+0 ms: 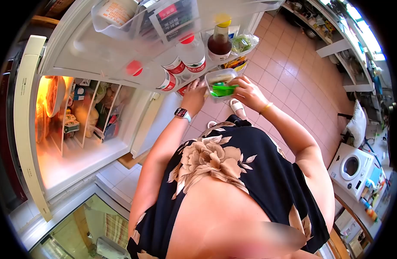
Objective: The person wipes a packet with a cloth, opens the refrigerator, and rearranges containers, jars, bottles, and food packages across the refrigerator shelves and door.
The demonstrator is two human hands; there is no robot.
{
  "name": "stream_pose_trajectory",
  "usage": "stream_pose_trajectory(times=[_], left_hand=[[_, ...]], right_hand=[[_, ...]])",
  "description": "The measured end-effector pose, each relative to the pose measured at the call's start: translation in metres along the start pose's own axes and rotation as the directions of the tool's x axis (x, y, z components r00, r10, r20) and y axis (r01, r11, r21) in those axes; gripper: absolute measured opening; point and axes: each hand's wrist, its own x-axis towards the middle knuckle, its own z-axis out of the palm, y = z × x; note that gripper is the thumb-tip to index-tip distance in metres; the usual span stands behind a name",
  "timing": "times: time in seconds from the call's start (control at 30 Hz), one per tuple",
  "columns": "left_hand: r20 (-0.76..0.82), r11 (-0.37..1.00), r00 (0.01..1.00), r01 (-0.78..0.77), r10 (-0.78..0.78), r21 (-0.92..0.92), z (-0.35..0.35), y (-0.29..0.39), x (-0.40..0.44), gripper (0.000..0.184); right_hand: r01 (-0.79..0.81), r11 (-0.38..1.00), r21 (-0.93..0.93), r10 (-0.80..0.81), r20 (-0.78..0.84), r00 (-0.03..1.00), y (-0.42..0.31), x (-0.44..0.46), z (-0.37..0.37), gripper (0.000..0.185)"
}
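Observation:
A clear plastic container (212, 78) is in front of me, just below the fridge door shelves, with pale contents and a bright green packet (222, 90) in it. My left hand (195, 93), with a watch on its wrist, is closed at the container's left edge; part of its grip is hidden. From the other side my right hand (249, 93) reaches over the container's right rim, fingertips pinched on the green packet. Just above, the lower door shelf holds bottles with red-and-white labels (194, 58) and a dark sauce bottle with a yellow cap (219, 42).
The open fridge door (84, 52) spans the top left. Below it is a lit compartment (99, 149) with dividers and packed food. An upper door bin (153, 32) holds packets and a tub. A washing machine (350, 167) and shelves (349, 71) stand right, beyond the tiled floor (289, 77).

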Motion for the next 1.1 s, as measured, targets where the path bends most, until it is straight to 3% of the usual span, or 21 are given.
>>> stream_pose_trajectory(times=[0.07, 0.1, 0.17, 0.2, 0.3, 0.43, 0.6, 0.67, 0.73, 0.8, 0.9, 0.97, 1.0, 1.03, 1.1], left_hand=[[0.130, 0.985, 0.990, -0.075, 0.055, 0.158, 0.016, -0.014, 0.004, 0.044], [0.135, 0.984, 0.989, -0.075, 0.054, 0.159, 0.023, -0.019, 0.003, 0.044], [0.222, 0.930, 0.975, -0.099, 0.019, 0.354, 0.034, -0.025, 0.002, 0.044], [0.107, 0.983, 0.994, 0.018, -0.038, 0.181, 0.039, -0.028, -0.001, 0.044], [0.109, 0.984, 0.992, -0.080, 0.063, 0.157, 0.020, -0.025, -0.002, 0.044], [0.175, 0.985, 0.984, -0.056, 0.027, 0.165, 0.017, -0.021, -0.006, 0.047], [0.238, 0.980, 0.971, -0.057, 0.010, 0.193, 0.012, -0.018, -0.006, 0.040], [0.229, 0.985, 0.973, -0.070, 0.032, 0.159, 0.013, -0.021, -0.007, 0.037], [0.202, 0.975, 0.976, -0.120, 0.082, 0.185, 0.020, -0.028, -0.007, 0.045], [0.236, 0.976, 0.971, -0.080, 0.031, 0.204, 0.024, -0.027, -0.005, 0.044], [0.244, 0.956, 0.970, -0.070, -0.002, 0.284, 0.014, -0.023, -0.014, 0.041], [0.202, 0.980, 0.976, -0.111, 0.077, 0.166, 0.005, -0.021, -0.027, 0.045], [0.073, 0.983, 0.993, -0.107, 0.096, 0.151, 0.000, -0.016, -0.036, 0.048], [0.063, 0.982, 0.994, -0.100, 0.091, 0.161, -0.008, -0.010, -0.043, 0.048], [0.001, 0.962, 0.984, 0.174, -0.178, -0.212, -0.026, 0.008, -0.058, 0.057]], right_hand=[[0.036, 0.999, 0.008, -0.036, 0.004, 0.999, 0.009, 0.014, 0.012, 0.021], [0.071, 0.997, 0.013, -0.071, 0.010, 0.997, 0.013, 0.020, 0.017, 0.021], [0.072, 0.997, 0.020, -0.072, 0.015, 0.997, 0.024, 0.030, 0.027, 0.019], [0.075, 0.997, 0.017, -0.075, 0.004, 0.997, 0.029, 0.034, 0.032, 0.018], [0.072, 0.997, 0.030, -0.071, -0.016, 0.997, 0.044, 0.044, 0.042, 0.018], [0.081, 0.997, -0.019, -0.080, 0.029, 0.996, 0.062, 0.049, 0.048, 0.019], [0.126, 0.966, -0.228, -0.096, 0.139, 0.986, 0.056, 0.052, 0.044, 0.018], [0.113, 0.972, -0.206, -0.086, 0.135, 0.987, 0.048, 0.050, 0.038, 0.017], [0.112, 0.976, -0.187, -0.088, 0.130, 0.988, 0.047, 0.048, 0.035, 0.016], [0.205, 0.973, -0.107, -0.188, 0.148, 0.971, 0.051, 0.044, 0.029, 0.012], [0.196, 0.979, -0.051, -0.187, 0.137, 0.973, 0.033, 0.037, 0.021, 0.013], [0.169, 0.985, -0.025, -0.166, 0.097, 0.981, 0.019, 0.037, 0.011, 0.013], [0.157, 0.987, -0.038, -0.153, 0.097, 0.983, 0.012, 0.035, 0.006, 0.012], [0.161, 0.986, -0.048, -0.156, 0.085, 0.984, 0.008, 0.031, 0.006, 0.012], [0.161, 0.986, -0.049, -0.156, 0.101, 0.983, 0.002, 0.021, 0.005, 0.020]])
